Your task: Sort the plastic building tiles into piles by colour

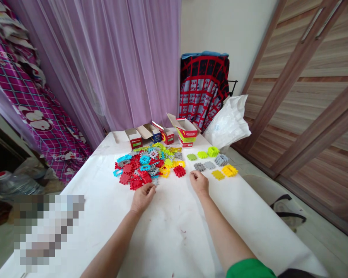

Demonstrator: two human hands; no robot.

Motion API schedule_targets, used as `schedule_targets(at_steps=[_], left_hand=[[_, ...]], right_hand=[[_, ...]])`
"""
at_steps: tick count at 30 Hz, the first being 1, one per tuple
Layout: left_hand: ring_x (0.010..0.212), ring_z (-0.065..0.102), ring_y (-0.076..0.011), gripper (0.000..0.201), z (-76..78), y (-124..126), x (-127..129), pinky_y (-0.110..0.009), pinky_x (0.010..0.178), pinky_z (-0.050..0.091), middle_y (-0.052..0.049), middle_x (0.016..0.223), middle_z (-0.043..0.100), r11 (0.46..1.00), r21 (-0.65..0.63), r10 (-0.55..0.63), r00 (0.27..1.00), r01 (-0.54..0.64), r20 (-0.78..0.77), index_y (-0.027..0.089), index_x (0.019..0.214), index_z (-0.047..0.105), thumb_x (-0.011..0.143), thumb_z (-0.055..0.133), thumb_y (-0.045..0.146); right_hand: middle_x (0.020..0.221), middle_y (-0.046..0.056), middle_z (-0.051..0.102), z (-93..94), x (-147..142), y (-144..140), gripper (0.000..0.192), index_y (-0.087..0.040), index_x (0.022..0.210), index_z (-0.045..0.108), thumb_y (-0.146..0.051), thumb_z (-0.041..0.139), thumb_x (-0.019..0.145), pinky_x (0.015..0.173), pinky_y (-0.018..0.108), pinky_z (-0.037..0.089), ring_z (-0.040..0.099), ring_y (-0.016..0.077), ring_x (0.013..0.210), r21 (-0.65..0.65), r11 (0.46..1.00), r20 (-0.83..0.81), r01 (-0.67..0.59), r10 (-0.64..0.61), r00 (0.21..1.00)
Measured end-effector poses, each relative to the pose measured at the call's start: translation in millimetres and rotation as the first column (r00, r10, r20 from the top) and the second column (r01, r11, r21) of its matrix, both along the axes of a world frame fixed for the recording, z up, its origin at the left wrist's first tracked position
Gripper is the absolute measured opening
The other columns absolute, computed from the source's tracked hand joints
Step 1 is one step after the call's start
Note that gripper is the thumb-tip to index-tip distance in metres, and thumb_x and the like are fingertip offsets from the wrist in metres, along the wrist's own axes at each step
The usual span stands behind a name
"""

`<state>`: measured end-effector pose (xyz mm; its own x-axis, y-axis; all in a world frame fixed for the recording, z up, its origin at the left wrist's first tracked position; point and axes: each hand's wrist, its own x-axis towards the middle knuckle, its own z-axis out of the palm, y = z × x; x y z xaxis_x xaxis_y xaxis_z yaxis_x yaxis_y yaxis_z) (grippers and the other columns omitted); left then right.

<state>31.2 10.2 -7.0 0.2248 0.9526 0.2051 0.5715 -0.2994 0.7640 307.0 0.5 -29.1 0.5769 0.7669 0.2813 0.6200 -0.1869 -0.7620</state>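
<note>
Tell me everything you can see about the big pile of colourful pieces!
The pile of pieces is red, blue, yellow, lime-green and grey, and looks like plastic, with many notched edges. It lies jumbled and overlapping on the white tabletop, before some cardboard boxes. The left hand is at its near edge; touching is unclear.

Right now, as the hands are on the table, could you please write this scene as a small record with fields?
Surface: white table
Left hand: curled, at the near edge of the pile; grip content unclear
Right hand: curled, just nearer than the grey pieces; grip content unclear
Pile: mixed red, blue, green, grey and yellow plastic pieces
Right of pile: green pieces, grey pieces, yellow pieces, grouped by colour
Behind pile: four open boxes
</note>
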Motion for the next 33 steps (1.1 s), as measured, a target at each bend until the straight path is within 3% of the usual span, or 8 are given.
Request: schedule_targets(at_steps=[16,33], left_hand=[[0.064,0.064,-0.0167,0.027,3.0,-0.1,1.2,-0.024,0.062,0.047,0.000,0.066,0.069,1.000,0.003,0.017,0.998,-0.017,-0.053,0.021,0.078,0.065,0.080,0.045,0.040],[0.066,0.067,-0.0180,0.032,-4.3,3.4,-0.4,-0.025,0.062,0.048,-0.001,0.067,0.070,1.000,-0.001,0.013,1.000,-0.014,-0.014,0.021,0.081,0.066,0.080,0.044,0.044]], right_hand=[[0.073,0.001,0.071,6.9,-2.9,-1.1,0.023,-0.026,0.080,0.070,-0.035,0.050,0.076,0.068,0.027,0.046,0.064,0.0192,0.072,-0.008,1.000,0.000,-0.011,0.011,1.000],[0.076,0.001,0.072,7.2,-3.9,-4.1,0.020,-0.026,0.082,0.070,-0.033,0.051,0.078,0.069,0.026,0.047,0.066,0.0193,0.075,-0.051,0.998,0.040,-0.046,0.048,0.998]])
